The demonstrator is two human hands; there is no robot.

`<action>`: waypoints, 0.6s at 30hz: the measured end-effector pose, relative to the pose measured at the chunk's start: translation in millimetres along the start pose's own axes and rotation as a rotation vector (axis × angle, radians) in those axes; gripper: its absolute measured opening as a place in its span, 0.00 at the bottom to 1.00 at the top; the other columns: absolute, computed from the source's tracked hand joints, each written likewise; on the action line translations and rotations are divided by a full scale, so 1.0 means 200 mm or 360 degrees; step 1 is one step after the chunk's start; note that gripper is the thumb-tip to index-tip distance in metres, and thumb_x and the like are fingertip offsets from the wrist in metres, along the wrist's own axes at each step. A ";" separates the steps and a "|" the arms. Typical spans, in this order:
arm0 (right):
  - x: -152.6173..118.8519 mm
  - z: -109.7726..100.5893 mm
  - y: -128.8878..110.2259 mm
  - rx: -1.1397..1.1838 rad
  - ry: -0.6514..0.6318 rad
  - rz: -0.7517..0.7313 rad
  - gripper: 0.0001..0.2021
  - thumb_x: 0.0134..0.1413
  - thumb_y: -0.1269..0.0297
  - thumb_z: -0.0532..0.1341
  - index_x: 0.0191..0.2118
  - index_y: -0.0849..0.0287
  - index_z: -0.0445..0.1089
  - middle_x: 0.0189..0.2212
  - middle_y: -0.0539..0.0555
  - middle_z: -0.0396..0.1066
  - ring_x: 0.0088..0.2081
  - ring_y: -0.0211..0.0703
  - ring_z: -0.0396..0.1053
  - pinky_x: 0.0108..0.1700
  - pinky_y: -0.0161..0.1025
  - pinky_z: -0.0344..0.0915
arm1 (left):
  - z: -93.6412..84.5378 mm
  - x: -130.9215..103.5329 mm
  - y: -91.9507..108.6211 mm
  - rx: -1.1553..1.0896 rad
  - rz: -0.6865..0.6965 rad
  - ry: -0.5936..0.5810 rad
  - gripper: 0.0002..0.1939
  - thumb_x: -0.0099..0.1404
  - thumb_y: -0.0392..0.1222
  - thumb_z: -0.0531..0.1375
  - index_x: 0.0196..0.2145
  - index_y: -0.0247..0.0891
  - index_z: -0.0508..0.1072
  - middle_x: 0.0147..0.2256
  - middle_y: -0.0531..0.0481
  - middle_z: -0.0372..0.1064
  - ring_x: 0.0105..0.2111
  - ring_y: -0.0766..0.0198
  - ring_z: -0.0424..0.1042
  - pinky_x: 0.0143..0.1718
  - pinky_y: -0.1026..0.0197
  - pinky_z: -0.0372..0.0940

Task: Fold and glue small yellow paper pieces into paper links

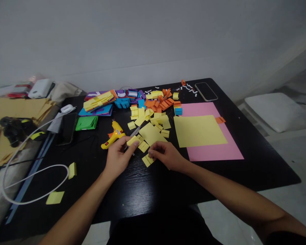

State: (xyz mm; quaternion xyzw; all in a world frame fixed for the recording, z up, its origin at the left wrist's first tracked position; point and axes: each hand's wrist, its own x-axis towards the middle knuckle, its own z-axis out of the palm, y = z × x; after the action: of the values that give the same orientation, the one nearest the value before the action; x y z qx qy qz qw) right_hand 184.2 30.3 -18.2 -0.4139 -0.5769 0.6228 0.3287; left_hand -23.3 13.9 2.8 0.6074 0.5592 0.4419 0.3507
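Observation:
My left hand (118,154) pinches a small folded yellow paper piece (133,140) between thumb and fingers. To its right, my right hand (167,154) is closed, thumb and index fingertip together at the edge of another folded yellow paper piece (147,161) low over the table. A larger yellow sheet (151,133) lies between and beyond the hands, with several small yellow folded pieces around it. The scissors (136,131) show only their blades; the rest is hidden by my left hand. A yellow hot glue gun (114,135) lies just left of them.
Orange folded papers (161,103), a stack of coloured papers (99,102) and green papers (86,123) lie farther back. At right, a yellow sheet (199,131) overlaps a pink sheet (214,154). A phone (206,92) and a white cable (35,200) are on the black table (260,166).

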 end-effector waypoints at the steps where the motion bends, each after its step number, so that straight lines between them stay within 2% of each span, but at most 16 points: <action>1: 0.00 0.00 0.00 0.0048 0.0013 -0.0004 0.12 0.57 0.55 0.68 0.33 0.59 0.74 0.28 0.51 0.77 0.29 0.39 0.73 0.36 0.39 0.71 | 0.00 0.00 0.00 -0.0036 -0.0019 0.0021 0.11 0.67 0.48 0.65 0.36 0.38 0.79 0.29 0.52 0.75 0.26 0.66 0.69 0.28 0.65 0.64; 5: 0.01 -0.01 -0.01 0.0228 0.0014 -0.0041 0.15 0.57 0.51 0.68 0.33 0.60 0.73 0.29 0.52 0.77 0.30 0.38 0.73 0.37 0.39 0.73 | 0.00 0.01 0.00 -0.0120 -0.0061 0.0010 0.11 0.65 0.48 0.66 0.35 0.37 0.79 0.29 0.52 0.75 0.26 0.66 0.69 0.27 0.65 0.64; 12: 0.01 -0.01 0.00 0.0232 -0.0032 -0.0058 0.18 0.57 0.47 0.68 0.34 0.60 0.75 0.31 0.53 0.78 0.30 0.38 0.74 0.37 0.39 0.74 | 0.01 0.00 -0.03 -0.0062 -0.0039 -0.0037 0.09 0.66 0.47 0.65 0.35 0.38 0.79 0.29 0.52 0.75 0.26 0.67 0.68 0.27 0.66 0.63; 18: 0.01 -0.01 0.00 0.0199 -0.0017 -0.0024 0.16 0.53 0.50 0.71 0.35 0.59 0.77 0.29 0.52 0.78 0.29 0.39 0.74 0.36 0.40 0.73 | 0.02 -0.01 -0.03 -0.0086 -0.0025 -0.0091 0.11 0.67 0.49 0.65 0.37 0.38 0.80 0.31 0.51 0.76 0.29 0.65 0.70 0.27 0.65 0.64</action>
State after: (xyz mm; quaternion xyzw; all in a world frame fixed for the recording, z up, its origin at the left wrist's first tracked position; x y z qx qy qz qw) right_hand 184.7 32.8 -19.0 -0.3849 -0.5417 0.6573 0.3554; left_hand -22.0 13.3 -5.2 0.6057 0.5415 0.4365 0.3864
